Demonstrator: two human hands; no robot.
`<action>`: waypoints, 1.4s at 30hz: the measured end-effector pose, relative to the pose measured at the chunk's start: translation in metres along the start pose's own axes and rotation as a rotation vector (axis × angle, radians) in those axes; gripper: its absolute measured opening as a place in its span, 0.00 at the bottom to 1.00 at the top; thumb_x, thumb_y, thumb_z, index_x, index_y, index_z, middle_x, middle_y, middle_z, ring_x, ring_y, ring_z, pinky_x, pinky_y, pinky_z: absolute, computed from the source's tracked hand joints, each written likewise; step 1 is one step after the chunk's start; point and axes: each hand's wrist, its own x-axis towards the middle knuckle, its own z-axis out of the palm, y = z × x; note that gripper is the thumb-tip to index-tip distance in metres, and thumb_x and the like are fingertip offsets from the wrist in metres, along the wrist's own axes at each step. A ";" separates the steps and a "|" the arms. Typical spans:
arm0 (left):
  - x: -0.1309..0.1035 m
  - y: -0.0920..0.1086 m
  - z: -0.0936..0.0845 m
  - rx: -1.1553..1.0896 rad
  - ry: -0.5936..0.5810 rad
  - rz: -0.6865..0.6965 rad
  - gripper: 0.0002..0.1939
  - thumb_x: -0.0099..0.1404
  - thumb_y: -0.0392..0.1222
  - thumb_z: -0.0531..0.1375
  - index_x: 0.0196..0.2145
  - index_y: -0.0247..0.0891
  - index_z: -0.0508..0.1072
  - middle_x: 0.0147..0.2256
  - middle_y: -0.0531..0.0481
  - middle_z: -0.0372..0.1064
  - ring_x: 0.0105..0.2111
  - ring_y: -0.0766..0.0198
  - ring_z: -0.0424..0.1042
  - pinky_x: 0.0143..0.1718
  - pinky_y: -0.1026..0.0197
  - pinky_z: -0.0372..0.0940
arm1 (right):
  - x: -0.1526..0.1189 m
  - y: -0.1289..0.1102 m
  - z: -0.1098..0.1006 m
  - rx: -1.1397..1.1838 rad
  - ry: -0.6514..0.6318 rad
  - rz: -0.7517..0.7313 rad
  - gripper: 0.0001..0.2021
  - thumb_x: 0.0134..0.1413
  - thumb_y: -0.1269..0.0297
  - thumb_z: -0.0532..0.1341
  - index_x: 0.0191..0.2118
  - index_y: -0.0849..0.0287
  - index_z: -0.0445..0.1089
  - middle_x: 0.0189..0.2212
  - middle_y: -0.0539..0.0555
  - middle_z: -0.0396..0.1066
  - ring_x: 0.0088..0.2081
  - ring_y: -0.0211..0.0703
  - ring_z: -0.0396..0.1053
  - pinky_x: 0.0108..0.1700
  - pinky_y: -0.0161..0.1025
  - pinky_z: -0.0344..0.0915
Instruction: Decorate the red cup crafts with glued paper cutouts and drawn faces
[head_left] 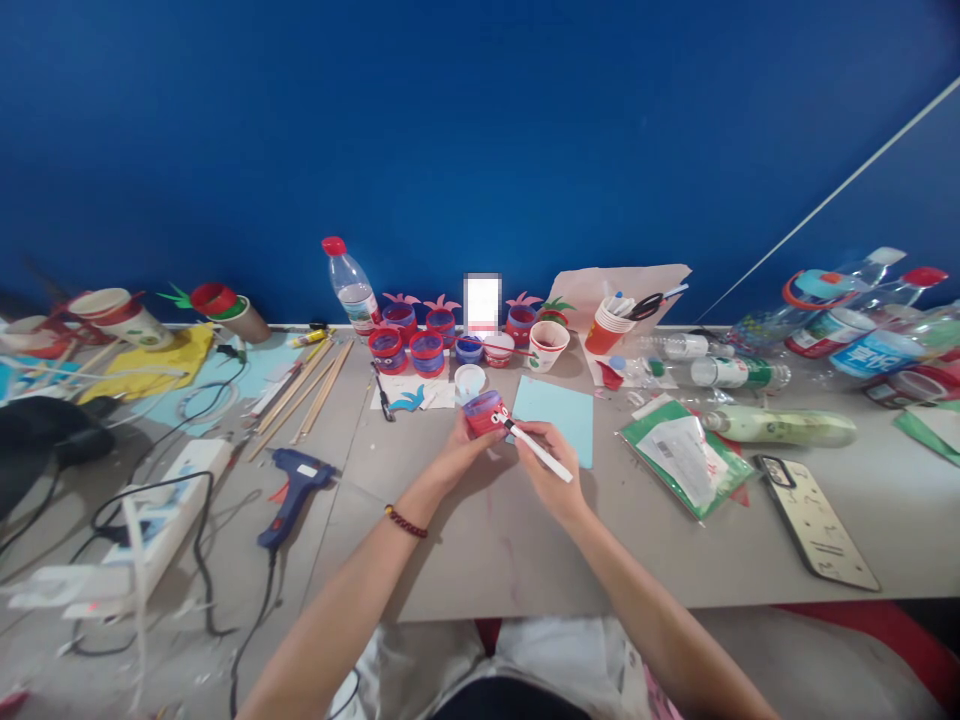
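Observation:
My left hand (461, 448) is closed round a small red and purple cup (484, 412), held tilted above the table. Two round white eye shapes show on the side of the cup. In my right hand (551, 465) is a white marker (544, 452), its dark tip at the eye shapes. Just behind the held cup stands a small white cup (470, 381). A light blue sheet (574, 415) lies partly behind my right hand. Several similar red and purple cups (427, 352) stand farther back, some with pink leaf shapes on top.
On the left are a blue glue gun (300, 490), wooden sticks (319, 400) and a power strip (169, 520). Plastic bottles (739, 373), a green packet (686, 455) and a phone (817, 520) lie right. Scissors (646, 306) stand in an orange cup (606, 330).

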 end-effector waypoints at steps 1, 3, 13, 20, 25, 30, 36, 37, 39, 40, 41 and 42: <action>0.001 -0.001 -0.001 0.003 -0.002 0.010 0.28 0.53 0.35 0.69 0.51 0.41 0.68 0.48 0.45 0.72 0.53 0.55 0.68 0.61 0.46 0.55 | 0.000 0.001 0.000 -0.006 0.003 0.003 0.09 0.55 0.61 0.61 0.42 0.55 0.71 0.35 0.54 0.78 0.32 0.43 0.74 0.32 0.38 0.70; 0.002 -0.003 -0.002 0.021 -0.001 0.025 0.28 0.53 0.36 0.70 0.50 0.41 0.68 0.48 0.46 0.72 0.53 0.55 0.68 0.61 0.46 0.55 | 0.000 0.002 0.000 -0.014 0.005 0.006 0.09 0.55 0.61 0.61 0.42 0.55 0.71 0.35 0.54 0.78 0.31 0.42 0.74 0.31 0.37 0.69; 0.001 -0.003 -0.002 0.020 -0.042 0.026 0.28 0.54 0.37 0.69 0.51 0.42 0.67 0.49 0.45 0.71 0.53 0.55 0.68 0.60 0.47 0.55 | -0.001 0.003 0.001 0.024 -0.009 0.019 0.10 0.55 0.61 0.61 0.42 0.56 0.71 0.38 0.57 0.78 0.35 0.44 0.76 0.33 0.39 0.72; 0.001 -0.004 -0.005 0.051 -0.043 0.044 0.28 0.54 0.38 0.70 0.51 0.41 0.67 0.49 0.44 0.71 0.54 0.53 0.67 0.60 0.45 0.54 | 0.000 0.001 0.002 0.029 -0.008 -0.021 0.08 0.54 0.61 0.62 0.40 0.56 0.71 0.42 0.58 0.77 0.41 0.47 0.76 0.41 0.43 0.73; 0.002 -0.006 -0.007 0.020 -0.032 0.028 0.30 0.52 0.37 0.70 0.52 0.40 0.67 0.49 0.43 0.71 0.53 0.53 0.69 0.59 0.46 0.55 | -0.001 0.003 0.001 0.041 -0.018 -0.035 0.08 0.55 0.61 0.62 0.40 0.55 0.72 0.43 0.58 0.76 0.46 0.49 0.74 0.44 0.46 0.73; 0.001 -0.006 -0.007 0.019 -0.030 0.013 0.32 0.51 0.37 0.71 0.53 0.40 0.67 0.48 0.42 0.72 0.52 0.51 0.69 0.58 0.45 0.56 | -0.002 0.006 0.002 0.067 -0.036 -0.039 0.09 0.56 0.60 0.62 0.41 0.55 0.72 0.46 0.59 0.75 0.47 0.48 0.74 0.46 0.46 0.72; 0.000 -0.003 -0.004 -0.044 -0.081 0.013 0.32 0.53 0.35 0.69 0.55 0.42 0.66 0.51 0.44 0.71 0.54 0.52 0.68 0.59 0.47 0.56 | -0.001 -0.001 0.001 0.145 -0.019 -0.029 0.10 0.55 0.55 0.62 0.39 0.55 0.71 0.43 0.58 0.77 0.45 0.49 0.75 0.47 0.47 0.72; 0.000 -0.002 -0.004 -0.068 -0.089 0.017 0.32 0.53 0.36 0.69 0.55 0.42 0.66 0.52 0.44 0.70 0.54 0.52 0.68 0.59 0.47 0.56 | -0.001 -0.002 0.000 0.171 -0.012 -0.017 0.11 0.55 0.53 0.63 0.38 0.55 0.71 0.43 0.58 0.77 0.45 0.49 0.75 0.47 0.48 0.72; 0.001 -0.003 -0.004 -0.104 -0.083 0.019 0.30 0.54 0.39 0.68 0.55 0.42 0.67 0.52 0.44 0.71 0.54 0.52 0.68 0.59 0.48 0.57 | -0.001 -0.002 -0.002 0.218 0.004 0.017 0.13 0.55 0.51 0.63 0.37 0.55 0.70 0.42 0.59 0.77 0.45 0.50 0.75 0.49 0.50 0.71; 0.002 -0.003 -0.005 -0.118 -0.065 0.016 0.29 0.55 0.42 0.68 0.54 0.41 0.68 0.51 0.44 0.71 0.54 0.52 0.69 0.58 0.48 0.58 | -0.001 -0.001 -0.003 0.237 0.010 0.040 0.13 0.54 0.50 0.63 0.37 0.55 0.70 0.42 0.59 0.77 0.45 0.51 0.75 0.49 0.51 0.71; 0.004 -0.003 -0.006 -0.133 -0.041 0.008 0.27 0.56 0.46 0.67 0.53 0.41 0.69 0.50 0.44 0.72 0.52 0.53 0.70 0.58 0.49 0.60 | 0.000 0.001 -0.004 0.254 0.013 0.064 0.14 0.54 0.49 0.63 0.37 0.55 0.69 0.41 0.59 0.77 0.44 0.51 0.75 0.48 0.51 0.71; 0.005 -0.004 -0.007 -0.150 -0.015 -0.006 0.25 0.58 0.50 0.65 0.51 0.40 0.70 0.48 0.44 0.73 0.51 0.53 0.71 0.57 0.49 0.61 | 0.000 0.002 -0.005 0.268 0.011 0.084 0.15 0.54 0.49 0.63 0.37 0.55 0.69 0.40 0.58 0.77 0.43 0.52 0.76 0.48 0.51 0.71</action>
